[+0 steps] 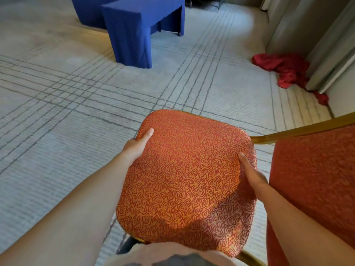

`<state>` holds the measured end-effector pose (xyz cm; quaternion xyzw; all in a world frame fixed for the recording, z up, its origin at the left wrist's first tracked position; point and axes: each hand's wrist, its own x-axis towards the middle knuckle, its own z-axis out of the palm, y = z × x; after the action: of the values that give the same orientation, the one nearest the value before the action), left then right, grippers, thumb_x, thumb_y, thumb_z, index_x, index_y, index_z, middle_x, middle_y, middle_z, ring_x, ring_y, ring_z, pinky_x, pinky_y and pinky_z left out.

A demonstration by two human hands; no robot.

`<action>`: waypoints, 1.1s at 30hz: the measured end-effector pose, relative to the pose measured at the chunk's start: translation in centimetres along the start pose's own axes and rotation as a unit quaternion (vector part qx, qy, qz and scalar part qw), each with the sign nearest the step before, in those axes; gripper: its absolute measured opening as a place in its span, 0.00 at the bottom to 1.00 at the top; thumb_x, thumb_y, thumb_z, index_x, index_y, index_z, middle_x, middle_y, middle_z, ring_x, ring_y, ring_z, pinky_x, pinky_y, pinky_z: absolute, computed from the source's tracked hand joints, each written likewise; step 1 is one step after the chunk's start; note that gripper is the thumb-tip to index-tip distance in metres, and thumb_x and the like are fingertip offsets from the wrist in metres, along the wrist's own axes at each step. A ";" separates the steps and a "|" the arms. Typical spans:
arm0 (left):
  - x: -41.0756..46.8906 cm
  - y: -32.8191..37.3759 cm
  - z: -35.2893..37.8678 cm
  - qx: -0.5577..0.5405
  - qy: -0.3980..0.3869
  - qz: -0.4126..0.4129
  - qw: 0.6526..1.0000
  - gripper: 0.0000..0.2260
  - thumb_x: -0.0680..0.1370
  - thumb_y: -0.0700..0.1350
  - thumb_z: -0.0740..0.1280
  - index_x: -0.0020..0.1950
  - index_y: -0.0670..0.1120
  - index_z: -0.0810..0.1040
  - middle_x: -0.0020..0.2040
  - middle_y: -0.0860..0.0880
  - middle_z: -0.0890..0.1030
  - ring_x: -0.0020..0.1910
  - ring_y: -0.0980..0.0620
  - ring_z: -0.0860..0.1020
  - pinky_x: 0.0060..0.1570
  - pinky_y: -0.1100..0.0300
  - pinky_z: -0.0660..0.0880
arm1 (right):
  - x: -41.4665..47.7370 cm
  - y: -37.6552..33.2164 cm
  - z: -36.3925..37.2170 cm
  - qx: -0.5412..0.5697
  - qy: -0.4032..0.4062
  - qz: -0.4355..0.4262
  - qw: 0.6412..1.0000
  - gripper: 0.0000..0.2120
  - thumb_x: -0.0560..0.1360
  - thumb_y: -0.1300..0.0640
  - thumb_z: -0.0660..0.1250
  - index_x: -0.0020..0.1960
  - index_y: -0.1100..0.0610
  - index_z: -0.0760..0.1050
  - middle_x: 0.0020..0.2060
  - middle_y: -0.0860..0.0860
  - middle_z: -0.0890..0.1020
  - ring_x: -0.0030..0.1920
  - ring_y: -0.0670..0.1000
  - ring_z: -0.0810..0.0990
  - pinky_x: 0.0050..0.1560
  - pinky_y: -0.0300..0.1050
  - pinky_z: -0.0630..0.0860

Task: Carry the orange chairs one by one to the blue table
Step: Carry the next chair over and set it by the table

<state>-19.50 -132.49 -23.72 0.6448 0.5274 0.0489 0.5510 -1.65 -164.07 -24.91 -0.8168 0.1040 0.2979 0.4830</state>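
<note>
Orange patterned fabric covers the seat of the orange chair, which is just in front of my body. My left hand and my right hand grip its two side edges, thumbs on top and the other fingers hidden under it. The blue table stands well apart, ahead on the carpet.

- Left hand and right hand grip opposite edges of orange patterned fabric chair, thumbs on top.
- Blue cloth-draped table well ahead on grey lined carpet.
</note>
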 end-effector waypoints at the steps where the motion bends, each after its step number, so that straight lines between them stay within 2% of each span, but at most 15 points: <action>1: 1.9 1.2 0.2 -0.005 -0.001 -0.003 1.000 0.44 0.67 0.76 0.62 0.66 0.41 0.75 0.63 0.40 0.78 0.62 0.42 0.76 0.62 0.53 0.71 | 1.7 -1.3 0.7 0.006 0.002 0.003 1.000 0.44 0.66 0.26 0.65 0.68 0.59 0.74 0.64 0.60 0.78 0.65 0.59 0.76 0.68 0.51 0.68; 4: 8.0 4.7 1.0 -0.003 -0.001 0.004 1.000 0.41 0.69 0.73 0.62 0.67 0.40 0.74 0.64 0.40 0.77 0.63 0.42 0.75 0.62 0.53 0.70 | 6.8 -5.3 3.3 0.010 0.007 0.005 1.000 0.47 0.64 0.24 0.66 0.69 0.59 0.73 0.66 0.60 0.77 0.66 0.59 0.75 0.70 0.53 0.67; 9: 18.5 12.3 1.1 -0.003 -0.019 0.010 1.000 0.44 0.66 0.75 0.63 0.68 0.41 0.74 0.65 0.41 0.77 0.63 0.42 0.75 0.63 0.53 0.71 | 15.1 -13.0 7.1 0.020 0.018 0.009 1.000 0.48 0.64 0.24 0.65 0.69 0.59 0.73 0.66 0.60 0.76 0.66 0.59 0.74 0.70 0.54 0.67; 12: 25.2 18.5 1.1 -0.007 -0.022 0.027 0.999 0.48 0.62 0.78 0.63 0.67 0.42 0.75 0.65 0.42 0.77 0.62 0.42 0.76 0.65 0.50 0.72 | 19.9 -18.8 9.3 0.037 0.029 0.004 0.999 0.51 0.59 0.21 0.66 0.69 0.57 0.74 0.64 0.59 0.78 0.64 0.59 0.76 0.69 0.55 0.69; 16: 32.9 25.7 1.6 0.013 -0.014 0.053 0.998 0.45 0.65 0.77 0.62 0.66 0.40 0.76 0.64 0.39 0.78 0.62 0.41 0.76 0.65 0.49 0.72 | 25.4 -26.7 10.6 0.056 0.047 -0.011 0.997 0.51 0.61 0.22 0.66 0.70 0.58 0.72 0.66 0.59 0.77 0.66 0.60 0.75 0.69 0.55 0.69; 19: 38.5 30.3 2.2 0.015 -0.026 0.049 0.998 0.48 0.64 0.78 0.62 0.67 0.40 0.75 0.64 0.39 0.77 0.63 0.41 0.76 0.65 0.47 0.71 | 29.8 -31.8 11.6 0.062 0.053 -0.006 0.997 0.52 0.60 0.22 0.67 0.71 0.58 0.71 0.66 0.59 0.76 0.66 0.60 0.74 0.69 0.55 0.69; 23: 46.0 34.1 4.4 0.020 -0.045 0.028 0.998 0.47 0.66 0.77 0.61 0.70 0.40 0.72 0.67 0.39 0.75 0.65 0.40 0.74 0.65 0.48 0.71 | 36.9 -36.8 13.3 0.044 0.055 0.004 0.998 0.61 0.51 0.18 0.65 0.71 0.57 0.71 0.66 0.59 0.76 0.66 0.60 0.74 0.69 0.56 0.69; 26: 52.0 37.5 6.5 0.013 -0.047 0.027 0.998 0.46 0.66 0.76 0.61 0.69 0.41 0.73 0.67 0.40 0.75 0.65 0.41 0.74 0.66 0.48 0.70 | 43.1 -41.3 14.3 0.031 0.052 0.007 0.998 0.60 0.52 0.18 0.65 0.71 0.57 0.71 0.66 0.59 0.76 0.66 0.61 0.74 0.68 0.56 0.69; 30: 60.1 45.1 8.4 -0.007 -0.042 0.010 0.999 0.47 0.64 0.78 0.62 0.68 0.43 0.74 0.65 0.41 0.77 0.63 0.40 0.76 0.65 0.46 0.71 | 51.7 -50.2 15.3 0.022 0.041 -0.007 0.999 0.52 0.61 0.23 0.66 0.72 0.58 0.70 0.66 0.60 0.76 0.66 0.61 0.74 0.67 0.56 0.69; 33: 65.2 49.7 9.5 -0.028 -0.043 -0.009 0.999 0.48 0.62 0.78 0.63 0.68 0.43 0.74 0.63 0.41 0.78 0.61 0.40 0.77 0.64 0.45 0.72 | 57.6 -55.9 16.1 0.009 0.027 -0.012 1.000 0.50 0.63 0.24 0.66 0.72 0.59 0.70 0.66 0.60 0.76 0.66 0.61 0.74 0.66 0.55 0.69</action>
<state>46.38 -82.77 -23.37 0.6258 0.5081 0.0308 0.5910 63.84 -114.91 -23.82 -0.8214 0.1100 0.2689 0.4909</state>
